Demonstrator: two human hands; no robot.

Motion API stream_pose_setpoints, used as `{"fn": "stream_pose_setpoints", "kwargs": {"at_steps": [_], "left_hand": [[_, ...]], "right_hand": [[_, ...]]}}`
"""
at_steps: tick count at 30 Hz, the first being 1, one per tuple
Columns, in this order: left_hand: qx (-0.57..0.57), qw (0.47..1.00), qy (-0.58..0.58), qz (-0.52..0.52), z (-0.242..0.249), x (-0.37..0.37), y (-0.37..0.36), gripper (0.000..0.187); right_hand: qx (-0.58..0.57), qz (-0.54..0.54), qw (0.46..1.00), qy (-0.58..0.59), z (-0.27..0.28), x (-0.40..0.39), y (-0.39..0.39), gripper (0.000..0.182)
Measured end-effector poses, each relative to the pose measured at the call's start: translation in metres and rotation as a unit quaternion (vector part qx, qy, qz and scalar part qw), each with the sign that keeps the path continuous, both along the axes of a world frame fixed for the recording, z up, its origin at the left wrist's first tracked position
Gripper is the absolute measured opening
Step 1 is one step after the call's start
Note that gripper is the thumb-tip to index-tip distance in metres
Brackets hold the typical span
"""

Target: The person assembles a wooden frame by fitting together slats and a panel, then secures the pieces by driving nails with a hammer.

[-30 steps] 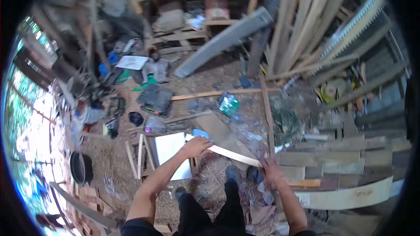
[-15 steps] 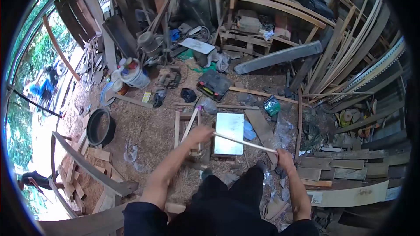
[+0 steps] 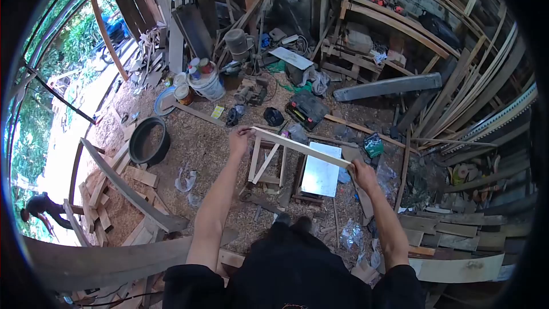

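Note:
A flat, pale wooden strip (image 3: 301,146) stretches between both hands, above the floor. My left hand (image 3: 239,141) is closed on its left end, and my right hand (image 3: 364,176) grips the other end, a little lower in the view. Beneath the strip's right part is a low stand with a shiny white top (image 3: 320,176), which the strip partly covers. To the left, under the strip, lies a small wooden frame (image 3: 282,167) with a slanted stick across it.
Wood shavings cover the floor. A black tub (image 3: 150,141) stands left, beside scattered offcuts (image 3: 140,176). An open-looking tool case (image 3: 307,110) and a white bucket (image 3: 207,84) are farther back. Long planks lean at right. Another person (image 3: 47,210) bends at far left.
The strip now shows its broad face, and its left end is farther left and higher in view. My left hand moved with that end. The whole view has shifted.

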State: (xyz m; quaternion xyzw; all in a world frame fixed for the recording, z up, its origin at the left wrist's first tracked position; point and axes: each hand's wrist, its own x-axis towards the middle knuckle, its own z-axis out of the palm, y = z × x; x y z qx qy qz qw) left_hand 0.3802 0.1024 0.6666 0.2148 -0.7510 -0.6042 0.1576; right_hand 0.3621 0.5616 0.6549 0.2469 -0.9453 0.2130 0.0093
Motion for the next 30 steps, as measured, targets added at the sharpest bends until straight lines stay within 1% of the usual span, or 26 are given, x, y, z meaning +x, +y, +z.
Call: {"fn": "stream_pose_setpoints", "kwargs": {"at_steps": [1, 2, 3, 5, 6, 8, 10, 11, 13, 15, 16, 18, 19, 20, 21, 22, 23, 24, 25, 27, 28, 30], "left_hand": [[-0.003, 1.000, 0.018, -0.008, -0.002, -0.002, -0.013, 0.016], [0.043, 0.999, 0.026, -0.011, -0.005, -0.006, -0.023, 0.015], [0.043, 0.999, 0.028, -0.009, 0.001, -0.006, -0.023, 0.015], [0.073, 0.997, 0.030, -0.024, 0.018, -0.002, -0.024, 0.013], [0.049, 0.998, 0.019, -0.030, 0.014, -0.005, -0.028, 0.011], [0.067, 0.997, 0.021, -0.041, 0.010, -0.016, -0.037, 0.011], [0.089, 0.994, 0.012, -0.057, 0.004, -0.028, -0.046, 0.011], [0.075, 0.995, 0.011, -0.067, 0.000, -0.036, -0.053, 0.010], [0.066, 0.994, 0.004, -0.082, -0.020, -0.048, -0.074, 0.010], [0.071, 0.992, 0.006, -0.103, -0.033, -0.080, -0.095, 0.011], [0.074, 0.990, 0.005, -0.116, -0.038, -0.096, -0.107, 0.011], [0.218, 0.966, 0.007, -0.141, -0.047, -0.129, -0.138, 0.012], [0.217, 0.963, 0.002, -0.159, -0.047, -0.145, -0.153, 0.012], [0.188, 0.964, -0.003, -0.187, -0.046, -0.164, -0.170, 0.014], [0.156, 0.963, -0.009, -0.220, -0.044, -0.186, -0.189, 0.015], [0.157, 0.956, -0.050, -0.241, -0.055, -0.212, -0.210, 0.017], [0.153, 0.947, -0.061, -0.275, -0.054, -0.230, -0.222, 0.017], [0.206, 0.936, -0.073, -0.277, -0.053, -0.243, -0.230, 0.016], [0.258, 0.922, -0.091, -0.273, -0.060, -0.250, -0.241, 0.016], [0.249, 0.910, -0.103, -0.314, -0.061, -0.276, -0.251, 0.016], [0.253, 0.906, -0.103, -0.324, -0.059, -0.283, -0.254, 0.016], [0.265, 0.905, -0.096, -0.319, -0.063, -0.296, -0.255, 0.016]], "right_hand": [[-0.003, 0.001, 1.000, 0.004, 0.005, 0.001, -0.008, 0.021], [-0.003, 0.005, 1.000, -0.006, 0.010, 0.000, -0.016, 0.018], [0.000, 0.009, 1.000, -0.020, 0.014, 0.002, -0.021, 0.016], [-0.019, 0.005, 1.000, -0.011, 0.008, 0.005, -0.026, 0.014], [-0.028, 0.002, 1.000, -0.002, 0.005, 0.008, -0.025, 0.016], [-0.034, -0.002, 0.999, 0.031, 0.007, -0.001, -0.030, 0.019], [-0.030, -0.008, 0.999, 0.031, 0.012, -0.005, -0.040, 0.018], [-0.027, -0.009, 0.999, 0.029, 0.013, -0.007, -0.046, 0.018], [-0.027, -0.025, 0.999, 0.028, 0.008, -0.012, -0.062, 0.017], [-0.027, -0.049, 0.998, 0.040, 0.007, -0.025, -0.083, 0.016], [-0.005, -0.059, 0.998, 0.030, 0.004, -0.029, -0.097, 0.015], [0.017, -0.089, 0.996, 0.019, 0.001, -0.036, -0.133, 0.015], [0.008, -0.080, 0.997, 0.018, 0.004, -0.039, -0.154, 0.017], [-0.006, -0.077, 0.997, 0.020, 0.005, -0.042, -0.181, 0.019], [-0.014, -0.109, 0.994, 0.020, 0.002, -0.047, -0.208, 0.019], [-0.026, -0.139, 0.990, 0.008, 0.000, -0.045, -0.234, 0.021], [-0.031, -0.168, 0.985, -0.004, 0.002, -0.040, -0.254, 0.023], [-0.064, -0.208, 0.976, -0.030, 0.002, -0.035, -0.278, 0.025], [-0.017, -0.202, 0.979, -0.006, -0.004, -0.030, -0.295, 0.024], [0.013, -0.222, 0.975, 0.000, -0.008, -0.017, -0.327, 0.021], [-0.004, -0.251, 0.968, 0.005, 0.001, -0.011, -0.344, 0.018], [-0.004, -0.295, 0.955, 0.000, 0.006, -0.003, -0.365, 0.017]]}}
